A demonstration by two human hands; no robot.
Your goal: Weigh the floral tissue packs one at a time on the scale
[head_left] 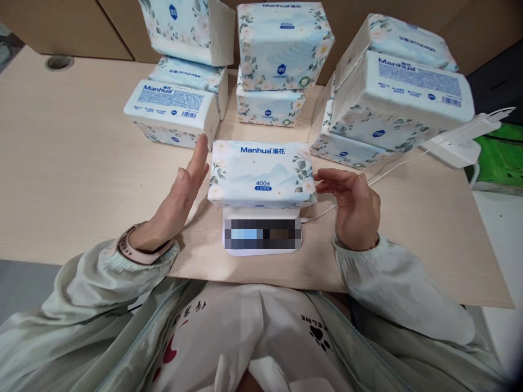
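Observation:
A floral, pale blue tissue pack (pixel 262 171) marked Manhua rests on a small white scale (pixel 261 252), covering most of its top. The scale's display is pixelated. My left hand (pixel 177 193), with a pink band on its wrist, is held upright just off the pack's left side, fingers straight and holding nothing. On the other side, my right hand (pixel 353 204) has its fingers loosely bent and spread beside the pack's right end. Its fingertips are very close to the pack; I cannot tell whether they touch. A thin white cable (pixel 322 213) runs from the scale's right side.
Several more tissue packs are stacked at the back: a left stack (pixel 174 111), a middle stack (pixel 281 54) and a right stack (pixel 402 98). A white power strip (pixel 453 144) lies at the right, near a green object (pixel 500 158). A cable hole (pixel 59 63) pierces the tabletop (pixel 73 163).

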